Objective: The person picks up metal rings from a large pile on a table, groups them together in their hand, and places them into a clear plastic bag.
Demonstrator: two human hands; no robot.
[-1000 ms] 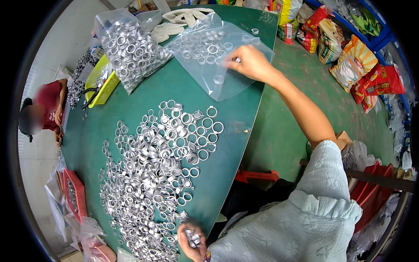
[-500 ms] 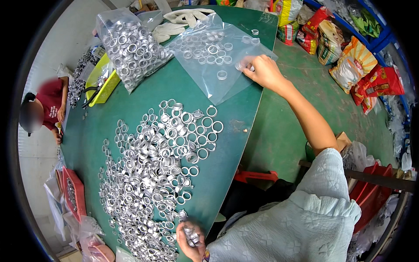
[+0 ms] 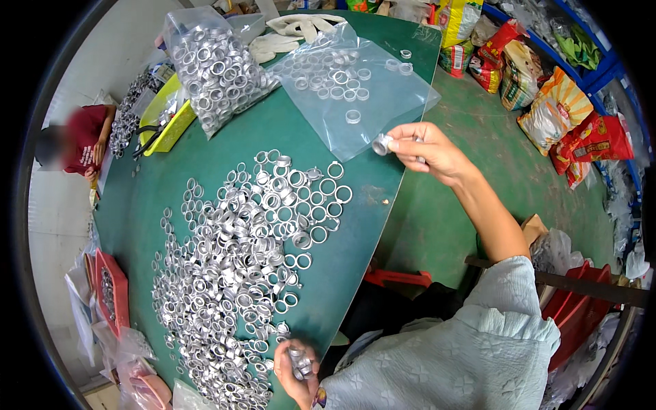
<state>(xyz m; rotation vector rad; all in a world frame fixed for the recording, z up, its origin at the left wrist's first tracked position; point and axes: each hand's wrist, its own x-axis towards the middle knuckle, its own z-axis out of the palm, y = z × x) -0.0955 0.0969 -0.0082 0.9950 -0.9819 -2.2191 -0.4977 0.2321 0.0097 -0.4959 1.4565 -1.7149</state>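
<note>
- at the far left i see a co-worker in a dark red shirt (image 3: pixel 83 140), seated at the far side of the green desk (image 3: pixel 294 130).
- below that person, a red tray (image 3: pixel 122 294) holds small metal pieces.
- next, a yellow basket (image 3: pixel 179 130) stands on the desk, a black-handled tool (image 3: pixel 145 128) lying over its rim.
- just right of it, a bulging clear bag (image 3: pixel 222 75) is packed with silver rings.
- the big heap of rings (image 3: pixel 232 273) spreads loose over the near part of the desk, thinning to single rings on its right.
- at the heap's lower right, my left hand (image 3: pixel 295 372) is cupped around several rings (image 3: pixel 301 363).
- beyond the heap, a flat clear plastic bag (image 3: pixel 324 126) carries scattered rings; i cannot tell whether they lie in it or on it.
- by its lower right corner, my right hand (image 3: pixel 424 152) pinches one ring (image 3: pixel 381 144) between thumb and fingers, above the desk's edge.
- farther right, colourful sacks (image 3: pixel 547 109) stand on the floor.
</note>
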